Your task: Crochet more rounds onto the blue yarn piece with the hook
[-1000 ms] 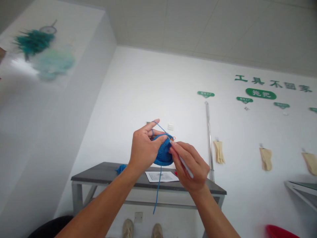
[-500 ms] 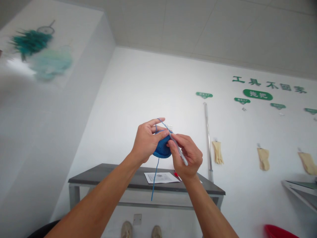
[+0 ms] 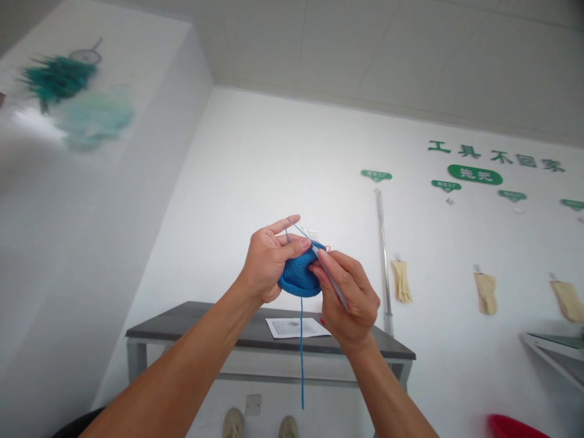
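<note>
A round blue crochet piece (image 3: 298,275) with spiral rows and a raised rim is held up in front of me. My left hand (image 3: 269,255) pinches its upper edge between thumb and fingers, with blue yarn (image 3: 295,225) running over the raised index finger. In my right hand (image 3: 349,292) is a grey-handled crochet hook (image 3: 333,277), gripped like a pen, its metal tip at the piece's top edge by my left thumb. A small orange loop (image 3: 328,248) shows at the rim. A loose blue yarn tail (image 3: 302,353) hangs straight down below the piece.
Beyond my hands stands a dark-topped table (image 3: 196,319) bearing a printed sheet (image 3: 287,327) and a small red object partly behind my right hand. A metal pole (image 3: 384,261) and yellowish gloves (image 3: 401,281) hang on the wall. A red container (image 3: 513,426) is low at right.
The crochet piece has turned to show more of its spiral face, and the orange loop has come into view. My right hand has shifted slightly right and down. The yarn tail has swung right and hangs lower.
</note>
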`<move>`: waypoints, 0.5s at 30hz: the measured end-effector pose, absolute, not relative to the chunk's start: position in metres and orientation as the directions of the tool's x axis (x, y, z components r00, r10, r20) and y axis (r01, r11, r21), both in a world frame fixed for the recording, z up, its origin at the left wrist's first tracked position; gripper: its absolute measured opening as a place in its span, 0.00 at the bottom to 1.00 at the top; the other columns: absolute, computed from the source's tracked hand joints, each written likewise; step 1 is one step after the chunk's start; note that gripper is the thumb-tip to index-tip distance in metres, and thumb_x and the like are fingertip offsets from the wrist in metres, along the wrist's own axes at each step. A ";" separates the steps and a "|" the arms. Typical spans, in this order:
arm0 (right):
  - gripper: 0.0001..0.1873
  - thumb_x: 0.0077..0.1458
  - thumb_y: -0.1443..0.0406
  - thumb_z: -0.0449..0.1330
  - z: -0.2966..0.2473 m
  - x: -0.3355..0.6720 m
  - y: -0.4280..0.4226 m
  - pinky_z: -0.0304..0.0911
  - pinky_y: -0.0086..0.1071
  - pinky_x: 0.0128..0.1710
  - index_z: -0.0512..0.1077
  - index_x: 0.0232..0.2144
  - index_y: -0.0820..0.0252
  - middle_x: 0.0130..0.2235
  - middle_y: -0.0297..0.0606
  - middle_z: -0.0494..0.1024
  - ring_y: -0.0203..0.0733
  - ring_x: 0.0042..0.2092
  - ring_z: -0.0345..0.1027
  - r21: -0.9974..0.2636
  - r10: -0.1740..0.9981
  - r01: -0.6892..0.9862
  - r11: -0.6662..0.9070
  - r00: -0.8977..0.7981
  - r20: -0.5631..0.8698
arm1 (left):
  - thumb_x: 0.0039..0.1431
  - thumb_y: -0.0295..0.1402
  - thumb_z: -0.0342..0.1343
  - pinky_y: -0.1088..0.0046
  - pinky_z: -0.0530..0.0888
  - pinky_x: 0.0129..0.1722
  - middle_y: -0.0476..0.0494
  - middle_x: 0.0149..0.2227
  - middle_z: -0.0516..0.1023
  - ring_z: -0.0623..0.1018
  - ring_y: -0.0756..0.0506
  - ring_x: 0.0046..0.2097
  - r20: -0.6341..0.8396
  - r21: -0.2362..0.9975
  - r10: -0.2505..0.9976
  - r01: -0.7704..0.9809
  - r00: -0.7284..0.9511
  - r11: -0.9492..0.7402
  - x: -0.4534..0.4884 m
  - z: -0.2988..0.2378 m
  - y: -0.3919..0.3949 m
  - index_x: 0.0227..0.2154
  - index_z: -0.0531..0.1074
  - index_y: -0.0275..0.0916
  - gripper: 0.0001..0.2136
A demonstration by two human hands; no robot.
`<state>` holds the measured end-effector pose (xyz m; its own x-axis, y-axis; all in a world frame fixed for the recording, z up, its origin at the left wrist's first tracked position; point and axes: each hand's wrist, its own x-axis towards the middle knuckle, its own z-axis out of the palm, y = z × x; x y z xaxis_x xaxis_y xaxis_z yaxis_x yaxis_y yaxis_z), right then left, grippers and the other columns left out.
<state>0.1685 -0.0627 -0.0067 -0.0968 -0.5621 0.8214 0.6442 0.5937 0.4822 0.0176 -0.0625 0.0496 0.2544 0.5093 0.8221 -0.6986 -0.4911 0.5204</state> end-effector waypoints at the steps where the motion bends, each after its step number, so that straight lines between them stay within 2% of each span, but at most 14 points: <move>1: 0.31 0.62 0.78 0.66 -0.007 0.168 -0.064 0.83 0.37 0.47 0.77 0.61 0.44 0.49 0.40 0.84 0.43 0.46 0.83 0.477 -0.554 0.634 0.609 -0.090 0.828 | 0.36 0.28 0.82 0.73 0.76 0.29 0.47 0.26 0.85 0.79 0.48 0.26 0.820 0.527 0.505 -0.701 0.271 -0.480 0.016 0.050 -0.064 0.65 0.65 0.21 0.52; 8: 0.29 0.62 0.79 0.66 -0.008 0.165 -0.081 0.85 0.35 0.44 0.80 0.58 0.44 0.50 0.38 0.84 0.40 0.42 0.84 0.439 -0.497 0.551 0.710 -0.049 0.866 | 0.40 0.25 0.80 0.71 0.79 0.33 0.43 0.30 0.88 0.84 0.45 0.30 0.822 0.545 0.464 -0.689 0.330 -0.477 0.004 0.047 -0.073 0.66 0.65 0.25 0.48; 15: 0.29 0.61 0.80 0.66 -0.007 0.177 -0.098 0.86 0.38 0.42 0.80 0.58 0.46 0.49 0.39 0.84 0.43 0.42 0.84 0.456 -0.450 0.497 0.739 -0.139 0.882 | 0.40 0.26 0.80 0.71 0.77 0.33 0.44 0.30 0.87 0.83 0.45 0.30 0.808 0.578 0.467 -0.637 0.359 -0.511 -0.002 0.047 -0.077 0.65 0.68 0.27 0.47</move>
<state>0.1767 -0.0976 -0.0068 -0.1389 -0.4504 0.8820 0.4967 0.7388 0.4555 -0.0023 -0.0772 0.0469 0.3591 0.4665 0.8083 -0.6368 -0.5107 0.5777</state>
